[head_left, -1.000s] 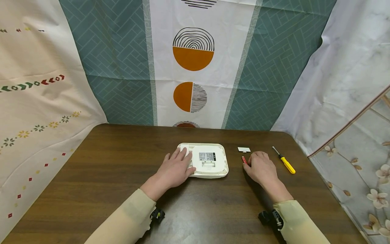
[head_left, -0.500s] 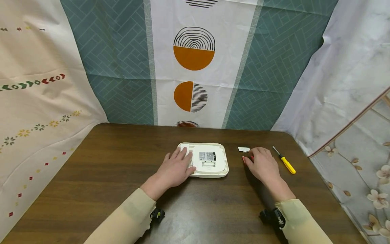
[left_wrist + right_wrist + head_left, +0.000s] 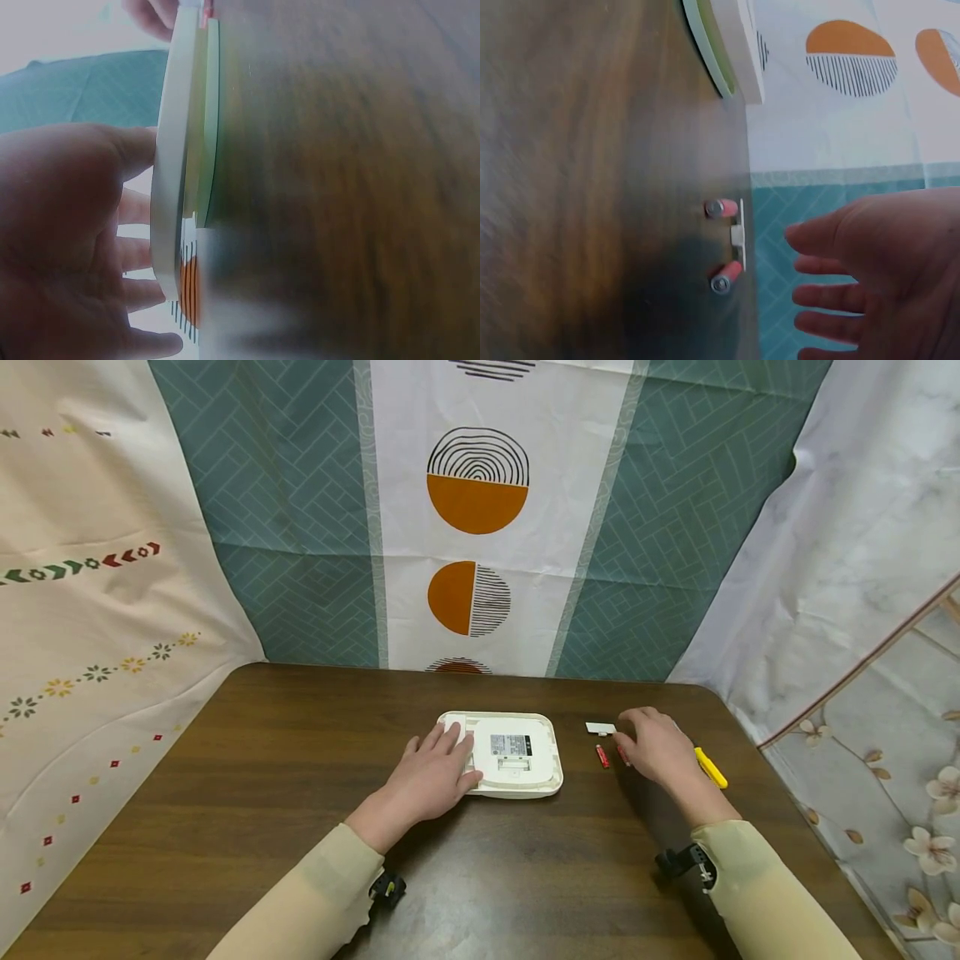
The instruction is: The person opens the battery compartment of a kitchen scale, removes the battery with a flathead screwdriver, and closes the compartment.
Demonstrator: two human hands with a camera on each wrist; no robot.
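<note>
A white flat device [image 3: 523, 745] with rounded corners lies underside up on the table, showing a printed label and a small battery compartment [image 3: 513, 764]. My left hand [image 3: 431, 770] rests on its left end, fingers spread and nearly straight; in the left wrist view the left hand [image 3: 67, 232] is along the device's edge [image 3: 171, 157]. To the right lie two red AA-looking batteries, one battery [image 3: 603, 756] fully visible and another battery [image 3: 623, 756] beside my right hand [image 3: 660, 747]. In the right wrist view the right hand [image 3: 885, 277] hovers above the table, fingers loosely extended, holding nothing. Behind the batteries lies a white battery cover [image 3: 599, 727].
A screwdriver with a yellow handle [image 3: 710, 767] lies at the right, its shaft hidden behind my right hand. The brown wooden table [image 3: 300, 735] ends at patterned cloth hangings [image 3: 315, 527] at the back and sides.
My right hand has let go of the red batteries, leaving both on the table, and has moved right and back toward the screwdriver. The left hand has stayed on the device.
</note>
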